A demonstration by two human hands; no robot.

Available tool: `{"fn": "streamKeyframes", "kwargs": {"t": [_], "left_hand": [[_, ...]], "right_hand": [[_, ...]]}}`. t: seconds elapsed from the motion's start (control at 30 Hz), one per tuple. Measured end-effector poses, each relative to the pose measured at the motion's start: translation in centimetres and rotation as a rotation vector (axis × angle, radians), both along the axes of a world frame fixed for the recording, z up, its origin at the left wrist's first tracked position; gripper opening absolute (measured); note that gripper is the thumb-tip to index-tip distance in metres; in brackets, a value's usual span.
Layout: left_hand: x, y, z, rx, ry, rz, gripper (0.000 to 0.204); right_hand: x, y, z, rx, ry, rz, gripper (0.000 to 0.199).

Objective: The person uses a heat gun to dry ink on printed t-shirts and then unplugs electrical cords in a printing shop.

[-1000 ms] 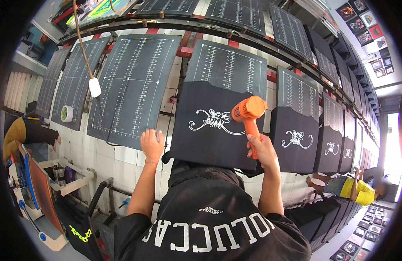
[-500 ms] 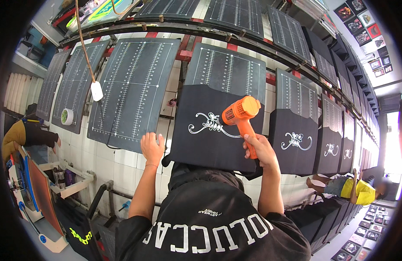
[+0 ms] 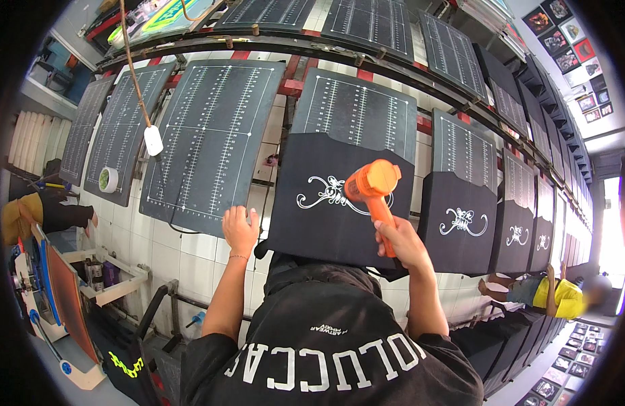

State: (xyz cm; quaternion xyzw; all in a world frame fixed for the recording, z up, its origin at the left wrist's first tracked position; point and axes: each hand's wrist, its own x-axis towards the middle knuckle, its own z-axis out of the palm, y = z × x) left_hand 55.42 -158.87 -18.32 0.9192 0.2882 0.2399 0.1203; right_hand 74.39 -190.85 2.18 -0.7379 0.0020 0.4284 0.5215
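Right hand (image 3: 404, 243): fingers clamped on heat gun (image 3: 374, 181), right of frame centre, over black shirt (image 3: 312, 233). Left hand (image 3: 240, 233): thumb apart from fingers, at board (image 3: 203, 145) edge, left of centre.

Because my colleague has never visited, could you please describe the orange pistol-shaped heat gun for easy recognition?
Along the row of dark rectangular boards, find the black fabric garment nearest the view's centre. Partly covering its white curling print is the orange pistol-shaped heat gun, bright against the neighbouring black garments.
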Motion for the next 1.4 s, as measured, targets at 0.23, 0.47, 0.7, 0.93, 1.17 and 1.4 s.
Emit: {"fn": "streamKeyframes", "kwargs": {"t": [0.23, 0.47, 0.7, 0.93, 1.17, 1.4], "left_hand": [[-0.1, -0.1, 0.2, 0.002, -0.03, -0.018, 0.021], [0.0, 0.0, 0.2, -0.006, -0.024, -0.009, 0.022], [0.0, 0.0, 0.3, -0.012, -0.02, -0.003, 0.024], [0.0, 0.0, 0.5, -0.01, -0.016, 0.001, 0.024], [0.0, 0.0, 0.6, -0.024, -0.003, 0.005, 0.025], [-1.2, 0.9, -0.8, -0.271, -0.138, 0.025, 0.022]], "right_hand": [[0.1, -0.2, -0.7, 0.058, -0.016, -0.045, 0.027], [0.3, -0.2, 0.2, 0.026, 0.102, 0.129, 0.028], [0.0, 0.3, -1.0, 0.04, 0.054, 0.124, 0.031], [0.4, 1.8, -1.5, 0.054, -0.011, 0.053, 0.03], [1.1, 2.7, -1.1, 0.043, 0.008, 0.047, 0.032], [1.4, 3.8, -0.7, 0.053, 0.031, 0.035, 0.031]]}}
